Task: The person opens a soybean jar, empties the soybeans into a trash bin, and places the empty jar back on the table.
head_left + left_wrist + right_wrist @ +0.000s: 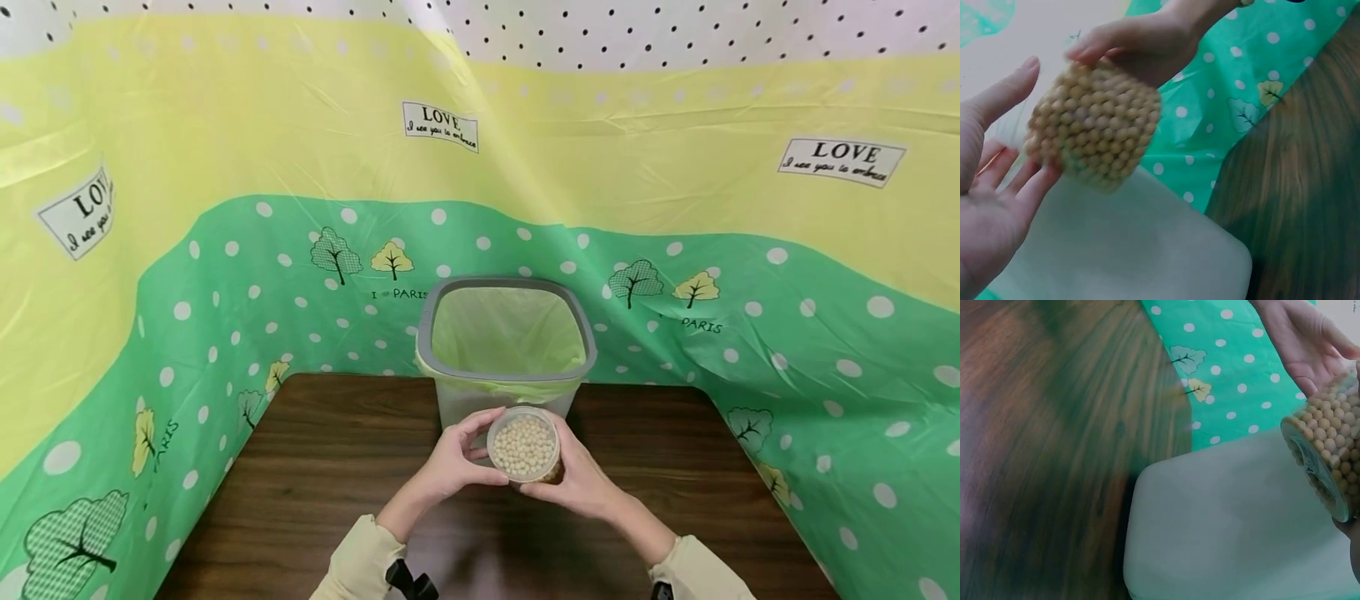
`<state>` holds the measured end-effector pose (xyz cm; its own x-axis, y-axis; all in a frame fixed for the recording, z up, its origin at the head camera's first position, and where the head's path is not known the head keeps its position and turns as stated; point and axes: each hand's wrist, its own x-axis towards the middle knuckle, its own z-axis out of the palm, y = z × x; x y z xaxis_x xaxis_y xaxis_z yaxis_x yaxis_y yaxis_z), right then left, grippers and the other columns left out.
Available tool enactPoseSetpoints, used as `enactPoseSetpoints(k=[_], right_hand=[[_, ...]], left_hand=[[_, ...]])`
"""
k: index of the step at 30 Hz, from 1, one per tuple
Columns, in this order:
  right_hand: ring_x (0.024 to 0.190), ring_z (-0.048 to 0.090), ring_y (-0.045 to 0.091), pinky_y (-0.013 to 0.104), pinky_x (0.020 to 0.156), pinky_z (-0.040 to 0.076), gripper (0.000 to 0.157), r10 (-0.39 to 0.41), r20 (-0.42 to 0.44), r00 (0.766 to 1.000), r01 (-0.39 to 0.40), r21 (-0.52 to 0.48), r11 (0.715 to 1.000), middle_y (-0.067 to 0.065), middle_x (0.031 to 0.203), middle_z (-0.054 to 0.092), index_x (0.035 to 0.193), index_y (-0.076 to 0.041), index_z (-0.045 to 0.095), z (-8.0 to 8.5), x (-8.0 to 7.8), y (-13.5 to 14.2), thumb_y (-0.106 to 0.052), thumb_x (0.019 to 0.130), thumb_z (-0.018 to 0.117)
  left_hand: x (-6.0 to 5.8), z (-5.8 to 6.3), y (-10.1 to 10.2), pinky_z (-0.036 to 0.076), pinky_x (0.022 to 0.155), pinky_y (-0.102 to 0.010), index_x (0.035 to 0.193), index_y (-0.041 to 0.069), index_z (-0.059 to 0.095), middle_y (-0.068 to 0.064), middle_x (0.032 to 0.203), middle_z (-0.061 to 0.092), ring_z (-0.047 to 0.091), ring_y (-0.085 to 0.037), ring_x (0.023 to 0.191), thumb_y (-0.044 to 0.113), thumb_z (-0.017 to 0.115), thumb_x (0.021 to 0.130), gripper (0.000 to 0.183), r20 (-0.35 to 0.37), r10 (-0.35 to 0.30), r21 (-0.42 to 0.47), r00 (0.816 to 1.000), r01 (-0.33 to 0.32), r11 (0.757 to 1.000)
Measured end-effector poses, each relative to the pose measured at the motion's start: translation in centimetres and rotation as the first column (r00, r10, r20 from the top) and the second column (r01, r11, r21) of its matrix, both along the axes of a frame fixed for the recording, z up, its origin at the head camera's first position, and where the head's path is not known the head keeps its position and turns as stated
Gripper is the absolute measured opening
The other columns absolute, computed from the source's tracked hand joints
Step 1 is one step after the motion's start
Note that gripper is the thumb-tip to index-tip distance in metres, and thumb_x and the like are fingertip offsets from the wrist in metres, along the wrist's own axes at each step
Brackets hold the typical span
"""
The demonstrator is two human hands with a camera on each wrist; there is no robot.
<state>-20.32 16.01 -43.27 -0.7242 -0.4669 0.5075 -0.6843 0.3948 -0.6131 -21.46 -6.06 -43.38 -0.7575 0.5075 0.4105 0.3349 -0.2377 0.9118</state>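
A clear jar (pixel 522 448) full of small round beige beans is held up in front of the bin, its round end facing the head camera. My right hand (pixel 581 475) grips the jar from the right; in the right wrist view only a bit of that hand shows at the edge. My left hand (pixel 453 458) is at the jar's left side, fingers spread. In the left wrist view its thumb (pixel 1013 90) stands apart from the jar, while the fingertips (pixel 1047 175) touch or nearly touch the beans' side.
Behind the jar stands a grey bin (pixel 506 283) lined with a pale green bag (pixel 510 329), at the back of the dark wooden table (pixel 337 467). A green and yellow printed curtain (pixel 247 142) surrounds the table on the left, back and right.
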Motion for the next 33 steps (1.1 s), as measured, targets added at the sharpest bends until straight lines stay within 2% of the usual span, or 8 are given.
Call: enactPoseSetpoints(k=[4,7,11,18,23,28,31,33], right_hand=[[0.114,0.045,0.018,0.033,0.093,0.039,0.091,0.039,0.015,0.999,-0.039,0.020,0.999,0.007,0.131,0.042,0.140,-0.010,0.025,0.5,0.1,0.0,-0.022,0.068,0.080],[0.112,0.047,0.020,0.032,0.092,0.040,0.088,0.045,-0.002,0.999,-0.045,0.022,0.999,0.007,0.130,0.044,0.140,-0.010,0.026,0.6,0.2,-0.1,-0.019,0.070,0.078],[0.110,0.048,0.020,0.031,0.091,0.040,0.087,0.042,-0.015,0.999,-0.042,0.020,0.999,0.007,0.128,0.046,0.139,-0.010,0.028,0.5,0.2,-0.2,-0.020,0.069,0.079],[0.112,0.047,0.016,0.030,0.092,0.039,0.088,0.039,0.011,0.999,-0.039,-0.001,0.999,0.006,0.128,0.046,0.138,-0.011,0.028,0.2,0.0,-0.3,-0.023,0.067,0.080],[0.110,0.047,0.018,0.029,0.090,0.040,0.089,0.017,-0.038,0.999,-0.018,-0.028,0.999,0.009,0.128,0.045,0.137,-0.007,0.029,0.2,0.0,-0.2,-0.017,0.066,0.080],[0.108,0.048,0.018,0.024,0.090,0.038,0.086,0.070,-0.017,0.997,-0.072,-0.070,0.995,0.017,0.123,0.047,0.134,0.002,0.031,1.3,0.5,-0.1,-0.009,0.063,0.079],[0.106,0.049,0.019,0.026,0.089,0.039,0.081,0.125,-0.007,0.992,-0.125,-0.072,0.990,0.023,0.119,0.047,0.130,0.009,0.032,2.8,1.3,-0.4,-0.007,0.065,0.077],[0.106,0.049,0.019,0.026,0.089,0.040,0.079,0.131,0.010,0.991,-0.130,-0.069,0.989,0.023,0.119,0.047,0.129,0.011,0.032,3.5,1.8,-0.7,-0.006,0.066,0.076]], left_hand=[[-0.5,0.1,-0.8,0.045,0.089,-0.043,0.136,-0.007,0.034,-0.026,0.136,0.035,0.045,-0.013,0.118,0.004,0.074,0.073,0.075,0.046,-0.094,0.005,0.994,0.094,0.996],[-0.7,-0.1,-1.0,0.046,0.087,-0.041,0.136,-0.008,0.033,-0.026,0.137,0.035,0.047,-0.010,0.116,0.007,0.074,0.074,0.076,0.061,-0.108,-0.001,0.992,0.108,0.994],[-0.5,-0.4,-0.9,0.048,0.085,-0.036,0.135,-0.008,0.036,-0.025,0.136,0.036,0.047,-0.010,0.115,0.010,0.076,0.072,0.076,0.051,-0.069,0.005,0.996,0.069,0.998],[0.1,-0.2,-0.3,0.048,0.086,-0.035,0.130,-0.010,0.042,-0.027,0.132,0.040,0.047,-0.013,0.117,0.011,0.077,0.070,0.073,0.012,0.011,0.067,1.000,-0.012,0.998],[0.6,-0.1,0.2,0.047,0.087,-0.032,0.126,-0.014,0.042,-0.013,0.129,0.049,0.048,-0.012,0.115,0.009,0.078,0.069,0.072,0.052,0.042,0.152,0.998,-0.050,0.987],[0.0,0.2,-0.2,0.049,0.084,-0.029,0.126,-0.016,0.039,0.001,0.119,0.056,0.051,-0.011,0.109,0.013,0.076,0.072,0.071,0.084,-0.059,0.165,0.995,0.045,0.985],[-0.4,0.5,-0.6,0.049,0.083,-0.029,0.131,-0.011,0.037,-0.004,0.126,0.052,0.050,-0.011,0.110,0.020,0.075,0.074,0.075,0.047,-0.126,0.091,0.991,0.121,0.988],[-0.5,0.6,-0.7,0.049,0.084,-0.030,0.135,-0.009,0.035,-0.012,0.132,0.046,0.049,-0.011,0.113,0.023,0.074,0.075,0.078,0.024,-0.141,0.052,0.990,0.139,0.989]])
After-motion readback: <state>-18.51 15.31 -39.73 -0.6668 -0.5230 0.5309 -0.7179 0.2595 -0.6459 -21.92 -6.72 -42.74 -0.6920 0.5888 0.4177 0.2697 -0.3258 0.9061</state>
